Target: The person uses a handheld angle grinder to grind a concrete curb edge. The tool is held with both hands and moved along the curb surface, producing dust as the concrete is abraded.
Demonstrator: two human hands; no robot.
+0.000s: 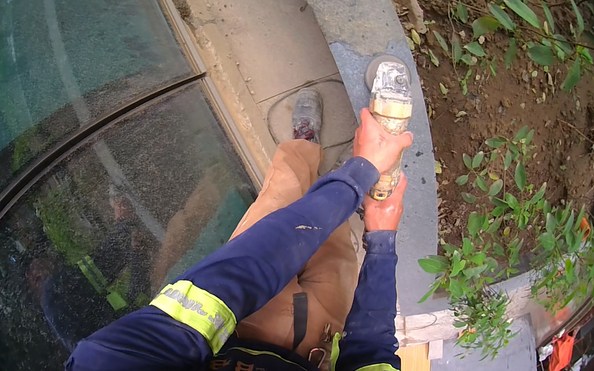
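A curved grey stone curb (423,203) runs between a planted soil bed (541,121) on one side and a concrete pavement (259,21) on the other. An angle grinder (390,115) rests its disc on the curb's top. The left hand (377,142) has its fingers clenched around the grinder's body; the right hand (384,211), nearer the person, grasps its rear end.

Outdoor building site: concrete kerb (427,204), planted soil bed (521,103), glass facade (79,117).
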